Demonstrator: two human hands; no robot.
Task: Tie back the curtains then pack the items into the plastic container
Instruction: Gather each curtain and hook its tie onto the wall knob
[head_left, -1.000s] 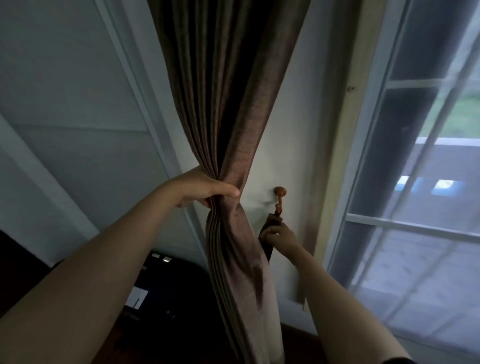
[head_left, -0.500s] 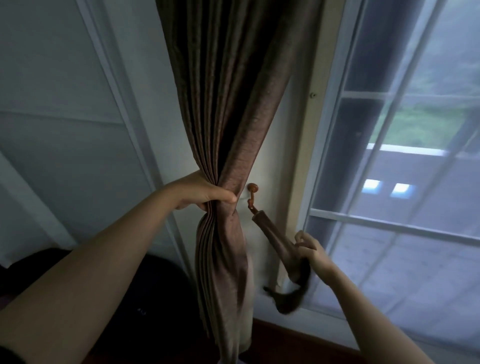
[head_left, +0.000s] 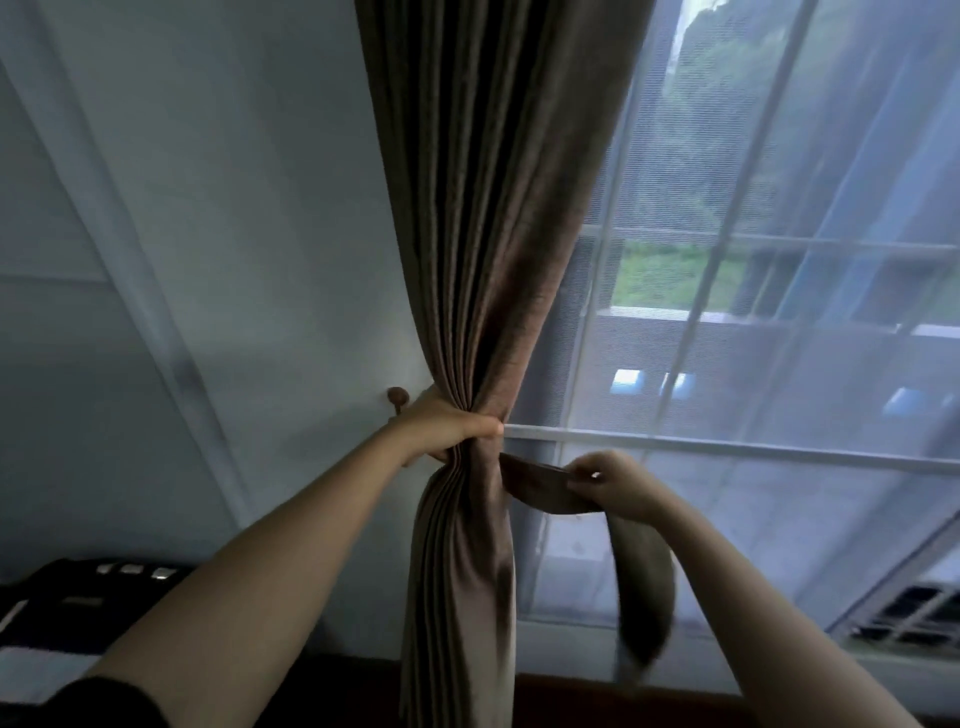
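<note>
Head view: the left hand (head_left: 447, 423) is clenched around the gathered curtain (head_left: 483, 260), bunching its soft brown pleats into a waist beside the round wooden hook (head_left: 398, 397) on the wall. The right hand (head_left: 618, 486) pinches the tieback (head_left: 540, 486), a limp fabric band that runs from behind the curtain and droops below the fingers (head_left: 582, 486). Both cloths look light, pliant and faintly ribbed; the band is probably best held near its free end, so it wraps round to the hook
</note>
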